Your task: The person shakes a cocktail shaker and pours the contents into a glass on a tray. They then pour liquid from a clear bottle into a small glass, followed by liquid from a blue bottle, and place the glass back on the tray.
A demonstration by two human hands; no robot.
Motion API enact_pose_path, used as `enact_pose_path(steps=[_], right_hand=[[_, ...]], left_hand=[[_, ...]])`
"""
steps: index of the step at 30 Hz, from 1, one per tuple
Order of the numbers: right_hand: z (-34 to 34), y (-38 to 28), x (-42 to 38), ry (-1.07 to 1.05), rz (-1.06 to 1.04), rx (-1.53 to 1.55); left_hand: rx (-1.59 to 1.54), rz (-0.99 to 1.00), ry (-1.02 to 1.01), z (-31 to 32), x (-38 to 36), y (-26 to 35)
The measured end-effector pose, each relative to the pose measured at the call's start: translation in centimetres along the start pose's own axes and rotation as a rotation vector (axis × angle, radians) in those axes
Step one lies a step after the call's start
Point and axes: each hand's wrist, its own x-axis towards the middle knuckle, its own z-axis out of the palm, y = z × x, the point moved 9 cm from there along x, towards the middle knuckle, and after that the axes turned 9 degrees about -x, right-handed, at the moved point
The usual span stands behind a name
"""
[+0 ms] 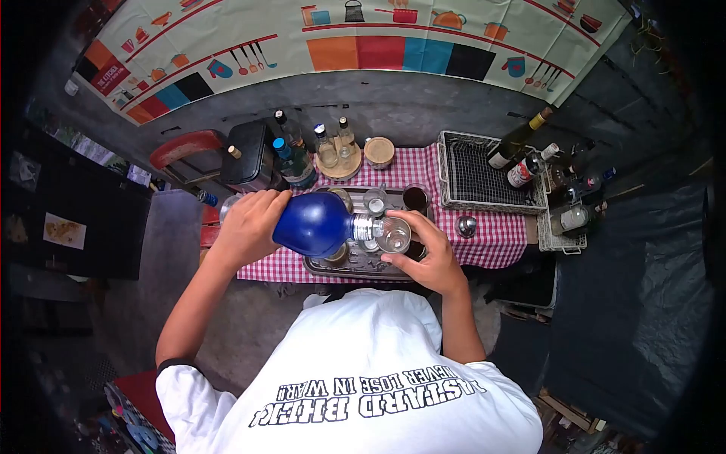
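My left hand [253,225] is wrapped round a blue bottle [314,224], which is tilted on its side with its neck pointing right. The bottle's mouth is at the rim of a small clear glass [395,235]. My right hand [427,253] grips that glass between thumb and fingers. Whether liquid is flowing cannot be made out. Below both hands lies a dark metal tray [363,269] bearing several glasses, among them a clear one [375,200] and one with dark contents [414,198]. The bottle and my hands hide part of the tray.
Behind the tray stand a blue-capped bottle [293,163], small bottles on a wooden board [337,168] and a lidded jar [379,152]. To the right are a wire basket [461,170] holding a tall bottle, a metal ball-shaped object [466,226] and several more bottles. A checkered cloth [495,246] covers the table.
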Motion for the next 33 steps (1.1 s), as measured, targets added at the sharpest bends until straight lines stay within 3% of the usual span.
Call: enact_pose_path(steps=[33], right_hand=[[8.3, -3.6, 3.7, 0.036, -0.011, 0.003]], left_hand=[[0.163, 0.032, -0.196, -5.8, -4.7, -6.2]])
